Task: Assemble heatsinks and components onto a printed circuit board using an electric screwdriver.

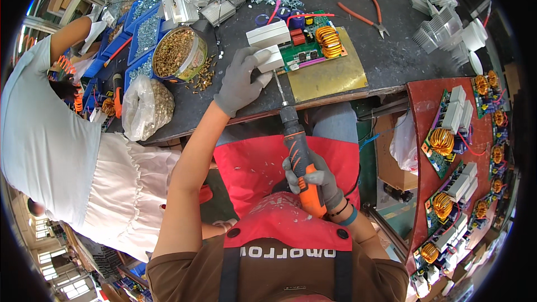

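Observation:
My left hand (240,81), in a grey glove, grips a small silver heat sink (272,60) at the near left corner of a green circuit board (305,55). A larger finned heat sink (267,34) stands just behind it. The board carries a copper-wound coil (329,42) and rests partly on a yellowish metal plate (335,81). In my gloved right hand (321,178) is an orange and black electric screwdriver (300,154), fingers wrapped round its body. Its long bit points away from me, with the tip at the small heat sink's near edge.
Left of my left hand stand a tub of brass-coloured screws (180,55), a bag of small parts (148,109) and blue bins (146,36). Red-handled pliers (369,19) lie behind right. Finished-looking boards (447,134) fill a red-brown surface at right. A co-worker (56,134) is at left.

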Tool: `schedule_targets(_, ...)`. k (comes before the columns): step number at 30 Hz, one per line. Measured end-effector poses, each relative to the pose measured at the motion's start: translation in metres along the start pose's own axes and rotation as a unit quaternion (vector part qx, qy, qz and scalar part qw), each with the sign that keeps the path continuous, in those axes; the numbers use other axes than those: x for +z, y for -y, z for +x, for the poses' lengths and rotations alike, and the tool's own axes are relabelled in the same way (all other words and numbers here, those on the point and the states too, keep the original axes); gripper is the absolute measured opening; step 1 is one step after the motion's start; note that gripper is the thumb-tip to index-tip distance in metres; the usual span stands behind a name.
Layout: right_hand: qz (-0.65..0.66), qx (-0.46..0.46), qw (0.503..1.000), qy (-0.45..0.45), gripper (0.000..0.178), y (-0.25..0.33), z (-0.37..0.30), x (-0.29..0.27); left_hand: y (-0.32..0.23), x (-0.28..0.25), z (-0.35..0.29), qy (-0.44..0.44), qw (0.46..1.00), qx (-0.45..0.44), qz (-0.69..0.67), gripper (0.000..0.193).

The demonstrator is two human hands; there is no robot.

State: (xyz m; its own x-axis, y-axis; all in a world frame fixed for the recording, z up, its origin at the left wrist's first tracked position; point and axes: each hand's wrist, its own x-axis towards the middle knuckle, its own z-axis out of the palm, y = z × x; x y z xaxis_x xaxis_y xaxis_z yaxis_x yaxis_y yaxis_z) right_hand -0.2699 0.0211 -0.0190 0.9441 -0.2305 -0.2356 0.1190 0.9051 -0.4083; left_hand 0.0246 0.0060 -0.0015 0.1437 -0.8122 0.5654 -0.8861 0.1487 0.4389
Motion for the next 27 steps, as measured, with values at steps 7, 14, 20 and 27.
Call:
schedule_targets(7, -0.218, -0.026, 0.974, -0.063, 0.068, 0.005, -0.022, 0.004, -0.009, -0.009, 0.010, 0.029, 0.974, -0.156, -0.164, 0.038)
schedule_targets(14, -0.136, 0.002, 0.989, -0.059, 0.088, -0.002, -0.044, -0.005, -0.008, -0.009, 0.006, -0.019, 0.998, -0.035, -0.046, 0.034)
schedule_targets(20, -0.092, 0.010, 0.993, -0.077, 0.094, -0.002, -0.058, 0.003, -0.011, -0.017, 0.006, -0.018, 0.998, -0.033, -0.053, 0.034)
schedule_targets(27, -0.147, 0.021, 0.984, -0.093, 0.098, -0.001, -0.057, -0.001, 0.034, -0.069, -0.031, -0.266, 0.939, -0.210, -0.057, 0.022)
